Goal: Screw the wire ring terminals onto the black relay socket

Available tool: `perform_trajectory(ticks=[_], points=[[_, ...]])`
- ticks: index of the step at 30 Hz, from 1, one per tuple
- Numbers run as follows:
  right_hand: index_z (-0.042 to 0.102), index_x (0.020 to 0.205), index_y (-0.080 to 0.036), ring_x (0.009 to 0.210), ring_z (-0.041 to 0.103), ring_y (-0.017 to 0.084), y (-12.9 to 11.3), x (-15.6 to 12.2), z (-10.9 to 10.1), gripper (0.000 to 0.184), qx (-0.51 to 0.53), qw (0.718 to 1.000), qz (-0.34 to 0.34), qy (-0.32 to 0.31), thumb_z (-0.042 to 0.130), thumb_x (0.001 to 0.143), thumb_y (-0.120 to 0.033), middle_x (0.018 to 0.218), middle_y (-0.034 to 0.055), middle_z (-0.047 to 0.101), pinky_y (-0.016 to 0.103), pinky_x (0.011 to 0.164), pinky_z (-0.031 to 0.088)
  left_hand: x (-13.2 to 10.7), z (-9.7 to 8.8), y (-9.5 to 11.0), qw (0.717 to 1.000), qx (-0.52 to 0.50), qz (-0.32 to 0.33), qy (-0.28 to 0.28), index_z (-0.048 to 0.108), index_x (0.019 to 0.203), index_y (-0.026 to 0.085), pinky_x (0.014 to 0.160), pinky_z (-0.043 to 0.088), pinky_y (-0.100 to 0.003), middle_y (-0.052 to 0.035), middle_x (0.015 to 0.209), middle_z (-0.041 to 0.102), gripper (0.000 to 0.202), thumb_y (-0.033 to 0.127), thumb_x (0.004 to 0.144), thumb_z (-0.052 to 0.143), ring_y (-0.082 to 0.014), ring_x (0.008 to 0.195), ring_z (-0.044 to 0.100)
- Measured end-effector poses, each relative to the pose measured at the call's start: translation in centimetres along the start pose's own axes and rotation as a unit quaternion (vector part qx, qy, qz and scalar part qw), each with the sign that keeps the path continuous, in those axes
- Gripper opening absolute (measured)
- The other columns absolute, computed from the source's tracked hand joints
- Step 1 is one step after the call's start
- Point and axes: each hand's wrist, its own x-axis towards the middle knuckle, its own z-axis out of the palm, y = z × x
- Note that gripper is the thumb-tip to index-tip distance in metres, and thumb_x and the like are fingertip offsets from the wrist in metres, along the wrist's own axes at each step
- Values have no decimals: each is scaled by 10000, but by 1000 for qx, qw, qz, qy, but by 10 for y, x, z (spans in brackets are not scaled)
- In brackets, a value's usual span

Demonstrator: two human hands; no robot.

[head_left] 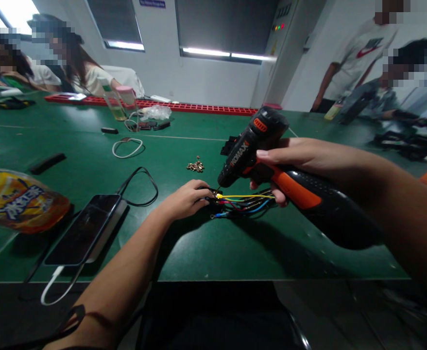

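Observation:
My right hand (289,150) is wrapped round the handle of a black and orange cordless screwdriver (251,143). Its bit points down at a small black terminal block (217,200), and the tip appears to meet it. My left hand (191,198) grips the block from the left, fingers closed over its top; part of the block is hidden under them. Yellow, red, blue and black wires (247,203) run from the block to the right, below the screwdriver. One blue wire ends in a loose ring lug (213,216). Beyond the block lies a small heap of brass-coloured screws (196,166).
A phone (84,228) with cables lies at left, beside a bagged drink bottle (24,201). Farther back are a white cable loop (127,148), a cup (126,97) and a red grating strip (198,107). Several people are around the green table (184,262).

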Motion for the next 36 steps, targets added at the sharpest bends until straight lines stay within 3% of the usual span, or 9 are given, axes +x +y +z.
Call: perform_trajectory(ticks=[9,17,25,29,32,36], points=[[711,1094,-125,584,689,92,-9,1,-1,325,-22,999,41,-3,598,957,-397,817,31,748,108,510,507,1,0,1,1000,1,-3,-2,681,1144,220,1007,491,-416,-94,1251,587,216,231,968,555,-238,1142,563],[692,1096,-131,694,730,99,-24,11,3,254,-33,998,46,-25,583,977,-327,850,13,729,120,639,565,1,0,2,1000,1,-12,-6,686,1140,226,1006,496,-414,-89,1247,588,218,229,964,557,-234,1136,570],[640,1060,-61,613,717,123,-28,19,7,424,2,995,87,-44,398,1054,-409,823,104,736,208,688,619,1,0,2,1000,-3,-14,-8,686,1141,219,1009,492,-419,-97,1252,587,220,228,959,561,-244,1137,571],[612,1149,-55,581,704,165,-29,19,10,543,15,992,122,-33,376,1029,-529,698,92,699,257,654,628,2,-1,2,1000,-1,-12,-10,687,1143,219,998,498,-427,-99,1241,588,225,233,961,555,-246,1126,572],[570,1229,-85,544,681,144,-29,17,12,469,26,994,103,-33,393,1037,-475,716,68,695,233,637,616,2,-1,3,1000,2,-13,-11,687,1137,216,997,499,-428,-99,1238,592,221,232,962,552,-246,1124,573],[571,1159,-107,622,704,141,-28,15,16,376,48,994,95,-35,411,1042,-426,735,61,683,212,671,610,2,-1,4,1000,-2,-12,-5,687,1126,222,1003,496,-419,-92,1241,594,212,229,958,558,-240,1133,574]])
